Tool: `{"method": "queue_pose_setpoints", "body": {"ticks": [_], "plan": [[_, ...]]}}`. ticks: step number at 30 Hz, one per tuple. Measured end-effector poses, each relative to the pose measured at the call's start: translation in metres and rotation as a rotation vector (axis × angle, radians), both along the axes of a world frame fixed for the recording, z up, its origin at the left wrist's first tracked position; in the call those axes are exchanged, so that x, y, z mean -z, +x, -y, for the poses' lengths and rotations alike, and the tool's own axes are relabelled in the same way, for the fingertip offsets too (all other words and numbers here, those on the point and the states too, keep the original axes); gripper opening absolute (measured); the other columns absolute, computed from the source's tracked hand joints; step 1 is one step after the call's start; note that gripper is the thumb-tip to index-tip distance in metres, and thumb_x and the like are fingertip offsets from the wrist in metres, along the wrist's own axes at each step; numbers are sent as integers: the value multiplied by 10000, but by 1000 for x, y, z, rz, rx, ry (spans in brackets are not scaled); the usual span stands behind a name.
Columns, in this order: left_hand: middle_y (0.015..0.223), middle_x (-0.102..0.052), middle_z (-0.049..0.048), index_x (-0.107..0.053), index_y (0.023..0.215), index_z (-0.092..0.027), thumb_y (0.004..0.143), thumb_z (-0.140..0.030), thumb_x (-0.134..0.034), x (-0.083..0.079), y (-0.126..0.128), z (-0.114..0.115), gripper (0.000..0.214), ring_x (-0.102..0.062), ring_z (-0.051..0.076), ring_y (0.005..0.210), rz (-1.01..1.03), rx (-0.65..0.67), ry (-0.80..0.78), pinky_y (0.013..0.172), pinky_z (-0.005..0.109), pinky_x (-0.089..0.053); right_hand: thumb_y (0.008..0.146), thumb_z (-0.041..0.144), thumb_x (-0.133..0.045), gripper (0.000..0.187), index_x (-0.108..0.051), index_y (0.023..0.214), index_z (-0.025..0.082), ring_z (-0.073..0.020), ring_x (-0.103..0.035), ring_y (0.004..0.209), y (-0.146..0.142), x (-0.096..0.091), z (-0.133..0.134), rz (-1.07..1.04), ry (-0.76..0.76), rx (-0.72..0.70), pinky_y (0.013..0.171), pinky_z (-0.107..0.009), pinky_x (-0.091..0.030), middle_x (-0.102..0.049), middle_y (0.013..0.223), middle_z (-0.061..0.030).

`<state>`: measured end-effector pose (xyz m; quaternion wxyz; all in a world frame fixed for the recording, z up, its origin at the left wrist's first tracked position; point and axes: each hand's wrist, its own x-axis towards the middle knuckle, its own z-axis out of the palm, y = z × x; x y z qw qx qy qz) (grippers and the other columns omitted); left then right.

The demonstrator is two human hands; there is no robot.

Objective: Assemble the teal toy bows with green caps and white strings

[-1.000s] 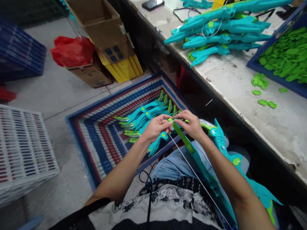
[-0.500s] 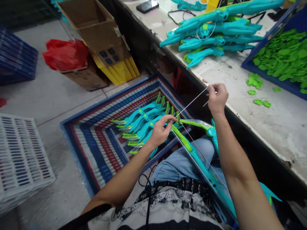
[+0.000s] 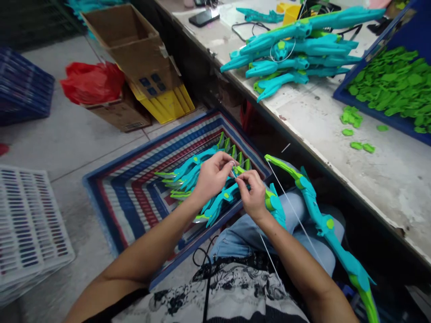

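Observation:
My left hand [image 3: 213,176] is closed in a pinch on a white string [image 3: 232,162], which makes a small loop at the fingertips. Right against it, my right hand [image 3: 253,194] pinches the same string, by the lime-green tip of a toy bow [image 3: 276,210]. My right forearm hides part of this turquoise and green bow. A second strung toy bow [image 3: 318,211] leans across my right knee. Below my hands, several similar bows [image 3: 193,168] lie stacked in a crate lined with striped cloth [image 3: 134,179].
On the workbench [image 3: 303,116] are a pile of turquoise bow parts [image 3: 299,54], a phone [image 3: 204,18] and a blue bin [image 3: 353,101] of green pieces. Cardboard boxes [image 3: 144,58], a red bag [image 3: 92,80] and a white crate [image 3: 30,224] stand on the floor.
My right hand has come down and left from the bench edge, where it held the string taut, to meet my left hand. The second bow now shows farther right.

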<state>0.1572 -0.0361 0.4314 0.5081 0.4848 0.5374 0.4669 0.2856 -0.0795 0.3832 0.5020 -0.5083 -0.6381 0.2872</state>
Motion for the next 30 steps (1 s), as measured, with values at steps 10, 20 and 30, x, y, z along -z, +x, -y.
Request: {"method": "queue_pose_setpoints", "body": {"ticks": [10,20,30], "plan": [[590,-636,42,-687,696,-106,545,-364,-839,15,-3,11,335,-589,127,519,327,174,-338,418,192,-434,894,238,-505,153,-625,801,216,-164,-565,813,0,-13,-16,-103,46,32,756,-313,-485,-579,830,-35],[570,-617,-5,-605,618,-138,564,-225,-719,15,8,15,153,-579,120,508,530,-48,-404,481,229,-504,899,275,-550,197,-672,1050,240,-153,-621,890,6,-8,-19,-125,-52,-132,778,-283,-530,-645,968,-45],[654,-662,18,-704,702,-127,569,-260,-740,16,1,16,192,-601,137,611,331,131,-339,630,281,-519,904,193,-508,169,-669,853,187,-167,-630,830,26,-21,-29,340,256,-189,748,-288,-520,-661,864,-69]]}}
